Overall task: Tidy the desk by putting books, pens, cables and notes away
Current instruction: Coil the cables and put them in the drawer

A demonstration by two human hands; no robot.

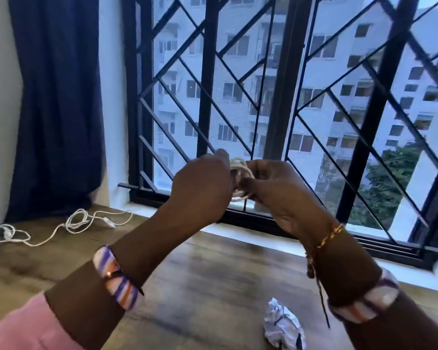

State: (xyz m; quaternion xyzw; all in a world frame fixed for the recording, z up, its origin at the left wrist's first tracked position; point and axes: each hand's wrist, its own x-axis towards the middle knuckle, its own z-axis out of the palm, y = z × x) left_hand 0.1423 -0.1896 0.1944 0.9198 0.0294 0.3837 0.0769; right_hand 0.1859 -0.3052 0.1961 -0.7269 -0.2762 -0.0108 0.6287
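Both hands are raised in front of the window and meet around a small coil of white cable (239,164). My left hand (202,188) grips the coil's left side and my right hand (276,190) grips its right side; fingers hide most of the coil. A second white cable (61,227) lies loose in loops on the wooden desk (208,281) at the far left. A crumpled paper note (282,327) rests on the desk near the front, below my right wrist.
A dark blue curtain (58,104) hangs at the left down to the desk. A window with a black metal grille (283,97) runs along the desk's far edge, above a white sill (301,248).
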